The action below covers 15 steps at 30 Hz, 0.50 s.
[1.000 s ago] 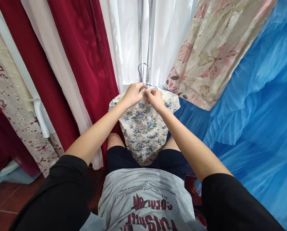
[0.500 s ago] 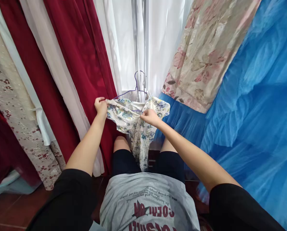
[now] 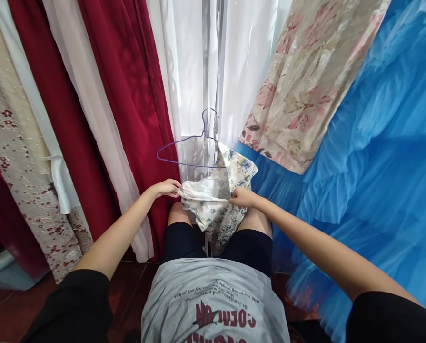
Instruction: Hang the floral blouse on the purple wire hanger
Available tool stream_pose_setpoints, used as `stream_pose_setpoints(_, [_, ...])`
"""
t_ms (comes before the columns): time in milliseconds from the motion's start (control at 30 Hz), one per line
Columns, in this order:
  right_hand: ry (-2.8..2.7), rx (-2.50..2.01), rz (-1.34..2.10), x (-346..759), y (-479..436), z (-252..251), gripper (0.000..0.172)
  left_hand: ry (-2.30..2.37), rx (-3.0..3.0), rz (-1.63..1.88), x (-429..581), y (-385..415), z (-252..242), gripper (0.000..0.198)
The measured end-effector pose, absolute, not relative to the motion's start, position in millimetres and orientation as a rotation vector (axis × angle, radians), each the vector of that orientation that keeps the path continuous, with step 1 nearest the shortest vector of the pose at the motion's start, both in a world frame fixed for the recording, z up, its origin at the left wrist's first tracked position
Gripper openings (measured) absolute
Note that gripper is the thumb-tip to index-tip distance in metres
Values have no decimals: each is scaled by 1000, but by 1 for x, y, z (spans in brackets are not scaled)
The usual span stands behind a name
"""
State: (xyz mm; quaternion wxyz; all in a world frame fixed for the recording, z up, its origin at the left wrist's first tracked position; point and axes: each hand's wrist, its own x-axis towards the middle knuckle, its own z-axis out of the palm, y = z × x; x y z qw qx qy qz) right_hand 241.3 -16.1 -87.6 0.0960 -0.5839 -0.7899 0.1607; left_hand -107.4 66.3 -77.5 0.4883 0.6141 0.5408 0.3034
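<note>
Garment half off the hanger.
My left hand (image 3: 168, 187) and right hand (image 3: 242, 196) each pinch the floral garment (image 3: 218, 190); its right shoulder clings to the purple wire hanger (image 3: 184, 151).

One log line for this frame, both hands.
left hand: grips floral garment | right hand: grips same | wire hanger: left half bare

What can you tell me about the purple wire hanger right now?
The thin purple wire hanger hangs by its hook on a vertical metal pole in front of white sheer curtains. Its left shoulder and bottom bar are bare; its right end is covered by the white floral-print garment, which droops below. The left hand and right hand grip the garment under the hanger, neither touching the wire. It looks undamaged and tilts slightly.
</note>
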Motion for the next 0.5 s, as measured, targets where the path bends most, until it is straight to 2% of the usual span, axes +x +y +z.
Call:
stream_pose_setpoints(133, [-2471,-1817,691,248,-26,-111,32,1153,1571,635,-78,48,-67,22])
stream_pose_setpoints(200, [-2509,-1806,799,245,-30,-118,23,984,1679,690,-54,38,-56,22])
stream_pose_setpoints(267, [-2512,-1737,835,238,-32,-118,5,805,1818,753,-27,26,-43,20])
stream_pose_setpoints(400, [-2357,-1307,907,218,-35,-101,35,642,2208,879,21,-4,-23,20])
stream_pose_setpoints(500, [-1886,-928,1106,204,-42,-84,32,715,2460,1062,39,-20,-20,24])
